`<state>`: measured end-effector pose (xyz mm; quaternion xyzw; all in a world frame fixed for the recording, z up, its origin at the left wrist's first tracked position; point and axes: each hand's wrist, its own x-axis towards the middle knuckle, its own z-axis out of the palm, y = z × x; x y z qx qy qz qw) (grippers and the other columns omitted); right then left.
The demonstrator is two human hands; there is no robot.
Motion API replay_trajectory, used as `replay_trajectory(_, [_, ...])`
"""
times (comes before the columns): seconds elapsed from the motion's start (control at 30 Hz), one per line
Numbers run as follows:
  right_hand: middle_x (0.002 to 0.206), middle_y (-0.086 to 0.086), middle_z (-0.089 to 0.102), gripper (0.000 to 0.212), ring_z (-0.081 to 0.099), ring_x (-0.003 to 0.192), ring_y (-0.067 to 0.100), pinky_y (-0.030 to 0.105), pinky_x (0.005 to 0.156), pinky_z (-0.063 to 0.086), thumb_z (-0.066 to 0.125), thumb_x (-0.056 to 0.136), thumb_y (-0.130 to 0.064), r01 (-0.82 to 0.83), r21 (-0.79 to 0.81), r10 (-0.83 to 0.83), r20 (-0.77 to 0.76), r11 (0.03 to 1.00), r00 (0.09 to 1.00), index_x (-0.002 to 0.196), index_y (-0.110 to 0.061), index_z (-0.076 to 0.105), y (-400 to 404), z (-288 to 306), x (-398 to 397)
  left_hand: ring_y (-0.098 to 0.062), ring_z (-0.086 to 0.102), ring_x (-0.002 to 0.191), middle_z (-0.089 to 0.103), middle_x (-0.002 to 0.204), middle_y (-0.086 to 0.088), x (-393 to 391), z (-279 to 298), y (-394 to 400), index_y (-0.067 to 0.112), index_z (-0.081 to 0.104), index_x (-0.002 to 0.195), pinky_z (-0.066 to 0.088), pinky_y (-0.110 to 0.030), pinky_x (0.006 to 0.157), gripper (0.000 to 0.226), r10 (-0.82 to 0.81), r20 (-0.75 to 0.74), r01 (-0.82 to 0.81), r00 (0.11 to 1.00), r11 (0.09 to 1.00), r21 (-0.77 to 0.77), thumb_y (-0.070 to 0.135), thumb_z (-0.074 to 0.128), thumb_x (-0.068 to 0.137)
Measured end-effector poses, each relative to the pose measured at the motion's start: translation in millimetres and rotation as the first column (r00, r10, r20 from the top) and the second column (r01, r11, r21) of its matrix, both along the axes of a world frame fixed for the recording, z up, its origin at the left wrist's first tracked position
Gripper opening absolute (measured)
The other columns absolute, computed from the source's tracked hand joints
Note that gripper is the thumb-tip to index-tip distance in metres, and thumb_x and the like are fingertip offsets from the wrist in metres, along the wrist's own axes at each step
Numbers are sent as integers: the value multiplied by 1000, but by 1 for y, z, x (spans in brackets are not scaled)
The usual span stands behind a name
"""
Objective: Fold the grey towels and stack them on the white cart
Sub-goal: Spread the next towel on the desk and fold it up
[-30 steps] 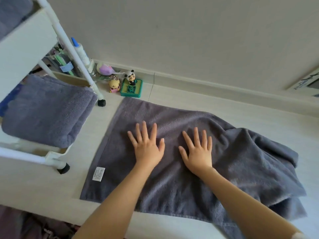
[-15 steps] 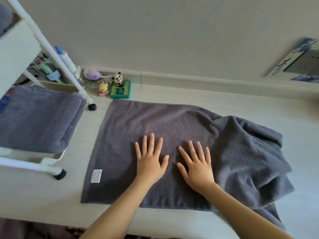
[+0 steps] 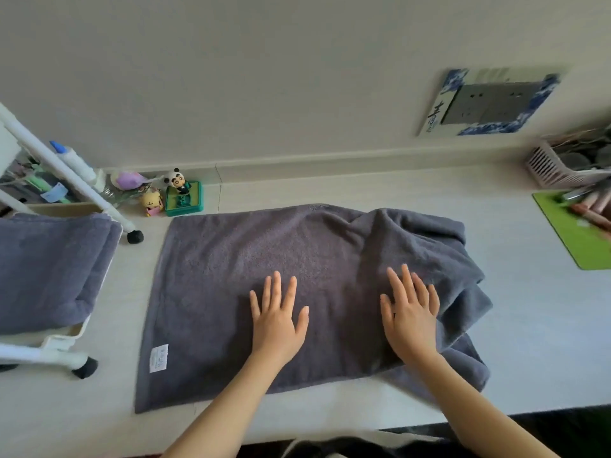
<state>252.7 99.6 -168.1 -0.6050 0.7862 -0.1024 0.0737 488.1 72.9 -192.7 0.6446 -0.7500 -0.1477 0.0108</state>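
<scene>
- My left hand (image 3: 277, 320) lies palm down, fingers straight and spread, thumb out toward the right.
- My right hand (image 3: 411, 317) lies palm down too, fingers straight and fanned slightly, thumb toward the left.
- The two hands sit apart, side by side, not touching.
- Both forearms are bare and reach up from the lower edge, angling slightly toward each other.

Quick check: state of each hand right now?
Left hand: open, flat on the grey towel, holding nothing.
Right hand: open, flat on the same towel, holding nothing.
</scene>
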Motion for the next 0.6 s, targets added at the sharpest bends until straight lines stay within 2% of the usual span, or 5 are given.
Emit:
replay_trajectory(0.13, [154,9,26,48,25,136,33,45,114,11,35,98,-36,321,0,-317,145,947,937,143,-17,34,11,11,-59,-19,-14,146,-12,159,-4,-45,20,0,27,-1,151,-12,-47,115,78,-77,-30,77,997,997,1,59,-8,80])
replay_trajectory(0.33, [150,14,31,62,30,133,40,48,110,24,39,96,-47,448,197,-486,448,872,750,148,-17,22,7,18,-107,-20,10,146,7,159,-8,-110,37,5,25,8,151,2,-42,117,82,-107,-188,117,976,992,45,62,-2,79])
replay_trajectory(0.47, [133,16,49,67,44,125,36,45,104,36,52,91,-46,532,317,-560,731,785,390,140,-4,32,-10,27,-125,-15,19,144,20,157,-3,-150,46,2,26,15,151,18,-33,115,61,-52,-416,137,908,974,179,51,26,96])
replay_trajectory(0.53, [108,11,59,48,56,103,32,40,90,46,56,91,-43,508,390,-533,828,768,171,115,-1,51,-14,35,-131,-12,23,142,24,155,3,-165,49,1,28,19,150,20,-34,116,55,5,-497,131,868,962,238,44,32,99])
replay_trajectory(0.6, [92,9,63,35,59,90,28,39,80,51,61,89,-39,463,426,-505,862,777,54,99,-6,57,-15,43,-139,-11,27,140,27,154,6,-180,55,1,29,23,148,21,-33,116,52,116,-579,83,807,948,306,43,32,99])
